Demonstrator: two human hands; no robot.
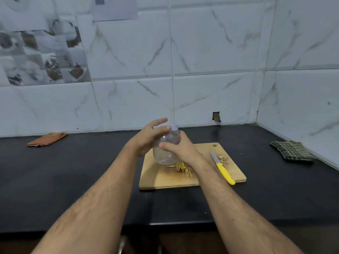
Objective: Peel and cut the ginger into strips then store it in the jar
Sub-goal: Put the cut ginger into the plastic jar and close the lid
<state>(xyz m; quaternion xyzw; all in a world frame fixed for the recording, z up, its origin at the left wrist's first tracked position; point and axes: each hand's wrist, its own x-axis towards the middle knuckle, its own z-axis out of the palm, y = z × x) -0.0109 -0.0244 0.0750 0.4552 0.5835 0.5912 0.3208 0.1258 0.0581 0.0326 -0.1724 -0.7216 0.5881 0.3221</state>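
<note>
A person's two hands hold a clear jar (166, 149) above a cutting board (192, 177) on the black counter (73, 171): the right hand (180, 150) grips its body, the left hand (149, 137) curls around the white lid (173, 127). Ginger strips (182, 167) lie just beneath them; a yellow-handled knife (222, 168) rests beside the right wrist.

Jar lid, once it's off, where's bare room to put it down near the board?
The black countertop lies bare between the orange folded cloth and the wooden cutting board, and between the board and the green checked cloth. The board is crowded: ginger strips, peel scraps, the yellow-handled knife, with both hands holding the clear plastic jar above.
</note>
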